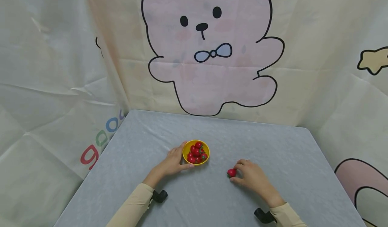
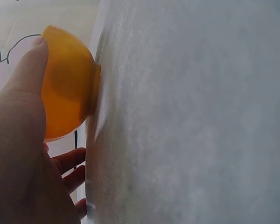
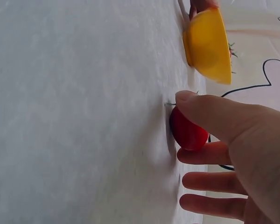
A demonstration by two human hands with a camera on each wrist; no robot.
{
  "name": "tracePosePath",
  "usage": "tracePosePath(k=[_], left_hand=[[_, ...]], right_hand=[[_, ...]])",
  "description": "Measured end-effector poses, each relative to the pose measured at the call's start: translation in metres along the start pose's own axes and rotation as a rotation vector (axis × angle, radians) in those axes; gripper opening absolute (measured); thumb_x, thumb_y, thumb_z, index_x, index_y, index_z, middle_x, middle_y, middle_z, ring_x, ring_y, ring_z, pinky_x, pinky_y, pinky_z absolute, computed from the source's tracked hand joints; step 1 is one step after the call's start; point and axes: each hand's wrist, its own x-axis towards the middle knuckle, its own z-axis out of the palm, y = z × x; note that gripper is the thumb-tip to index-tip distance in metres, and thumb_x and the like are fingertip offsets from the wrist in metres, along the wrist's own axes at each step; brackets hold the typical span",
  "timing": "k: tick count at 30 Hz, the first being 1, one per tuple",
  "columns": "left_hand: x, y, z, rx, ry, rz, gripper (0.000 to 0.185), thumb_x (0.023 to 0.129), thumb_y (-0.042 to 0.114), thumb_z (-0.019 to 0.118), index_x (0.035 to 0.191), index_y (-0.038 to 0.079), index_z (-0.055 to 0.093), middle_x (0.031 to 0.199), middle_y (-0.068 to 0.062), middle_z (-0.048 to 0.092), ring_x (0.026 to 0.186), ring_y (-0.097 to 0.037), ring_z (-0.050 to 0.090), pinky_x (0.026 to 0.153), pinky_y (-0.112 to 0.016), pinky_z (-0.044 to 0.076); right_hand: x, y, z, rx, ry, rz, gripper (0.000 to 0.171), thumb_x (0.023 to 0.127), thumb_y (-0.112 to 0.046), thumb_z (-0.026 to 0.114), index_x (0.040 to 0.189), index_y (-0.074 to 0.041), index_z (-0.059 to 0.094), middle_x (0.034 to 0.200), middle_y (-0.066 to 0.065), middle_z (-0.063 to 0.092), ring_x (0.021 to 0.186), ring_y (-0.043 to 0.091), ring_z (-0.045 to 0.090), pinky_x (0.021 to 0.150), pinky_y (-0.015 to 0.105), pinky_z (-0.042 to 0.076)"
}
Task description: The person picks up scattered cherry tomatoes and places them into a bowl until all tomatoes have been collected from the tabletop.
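A yellow bowl (image 1: 184,159) stands upright on the table, holding several red cherry tomatoes (image 1: 197,152) with green stems. My left hand (image 1: 172,162) holds the bowl from its left side, thumb toward the front and fingers toward the back. In the left wrist view the thumb lies along the wall of the bowl (image 2: 67,86). To the right of the bowl, my right hand (image 1: 251,176) has a single cherry tomato (image 1: 231,173) between thumb and index finger. The right wrist view shows that tomato (image 3: 189,130) close against the tabletop, the other fingers stretched out below it.
The table (image 1: 224,200) has a pale grey cloth top with rounded far corners. A cloth backdrop (image 1: 315,52) with a cartoon bear rises behind it, and more cloth hangs at both sides. Black wrist mounts (image 1: 159,196) sit at both sleeves.
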Motion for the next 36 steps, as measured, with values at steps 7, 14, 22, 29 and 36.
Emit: tracePosePath(k=[7, 14, 22, 29, 36], left_hand=[[0.000, 0.001, -0.001, -0.002, 0.000, 0.010, 0.109, 0.082, 0.066, 0.067, 0.159, 0.010, 0.013, 0.159, -0.017, 0.034, 0.141, -0.039, 0.037, 0.121, -0.057, 0.023], [0.001, 0.000, -0.001, -0.009, -0.001, 0.012, 0.110, 0.082, 0.067, 0.067, 0.159, 0.010, 0.013, 0.160, -0.017, 0.034, 0.141, -0.038, 0.037, 0.121, -0.057, 0.022], [0.003, -0.003, 0.002, 0.019, 0.005, 0.029, 0.108, 0.083, 0.066, 0.065, 0.159, 0.011, 0.012, 0.159, -0.017, 0.034, 0.142, -0.039, 0.038, 0.121, -0.056, 0.025], [0.003, -0.003, 0.003, 0.024, 0.016, 0.016, 0.109, 0.082, 0.067, 0.066, 0.159, 0.012, 0.013, 0.158, -0.017, 0.036, 0.141, -0.039, 0.038, 0.119, -0.056, 0.026], [0.002, -0.003, 0.001, 0.018, 0.005, 0.012, 0.106, 0.085, 0.067, 0.063, 0.159, 0.011, 0.012, 0.160, -0.017, 0.033, 0.142, -0.040, 0.037, 0.120, -0.057, 0.026]], right_hand=[[0.007, -0.008, 0.001, 0.001, -0.034, 0.000, 0.035, 0.073, -0.045, 0.084, 0.091, -0.017, 0.073, 0.101, 0.002, 0.068, 0.090, 0.020, 0.065, 0.079, 0.041, 0.054], [0.013, -0.012, 0.005, -0.015, -0.012, -0.026, 0.035, 0.073, -0.046, 0.084, 0.091, -0.018, 0.073, 0.099, 0.000, 0.068, 0.088, 0.017, 0.062, 0.075, 0.039, 0.054], [0.020, -0.018, 0.007, -0.008, -0.016, -0.039, 0.036, 0.074, -0.044, 0.083, 0.094, -0.015, 0.074, 0.100, 0.001, 0.068, 0.088, 0.018, 0.062, 0.072, 0.039, 0.053], [0.033, -0.021, -0.001, 0.003, -0.038, -0.068, 0.037, 0.076, -0.044, 0.083, 0.098, -0.016, 0.074, 0.105, 0.003, 0.069, 0.088, 0.018, 0.061, 0.073, 0.037, 0.052], [0.052, -0.029, -0.015, 0.012, -0.030, -0.125, 0.035, 0.076, -0.041, 0.084, 0.099, -0.017, 0.074, 0.105, 0.003, 0.068, 0.088, 0.018, 0.060, 0.074, 0.036, 0.053]])
